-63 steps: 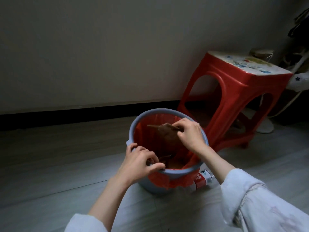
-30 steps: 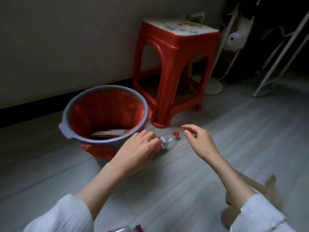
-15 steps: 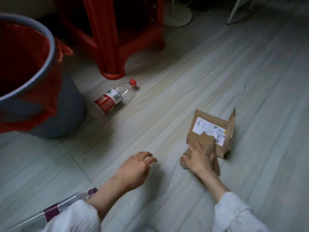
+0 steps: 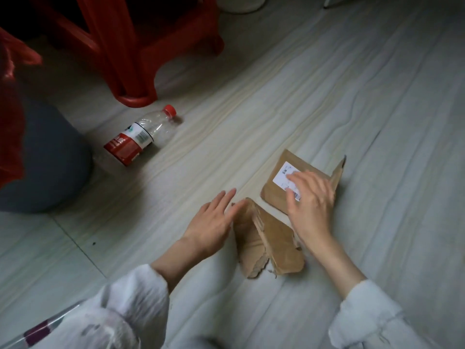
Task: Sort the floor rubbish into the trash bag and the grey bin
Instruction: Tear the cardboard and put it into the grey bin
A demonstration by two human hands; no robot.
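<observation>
grey floor [image 4: 327, 102]: r hand [image 4: 310, 197] fingers flat on box [image 4: 276, 190] label [image 4: 283, 176], txt unreadable; l hand [image 4: 214, 222] open.

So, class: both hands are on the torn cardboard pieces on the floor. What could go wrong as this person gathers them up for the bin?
1. The right hand lies flat on the labelled brown cardboard piece, gripping nothing; it may slide rather than lift.
2. The ragged torn brown cardboard piece beside the left hand could shed scraps.
3. The clear plastic bottle with a red cap lies on its side and might roll if nudged.
</observation>
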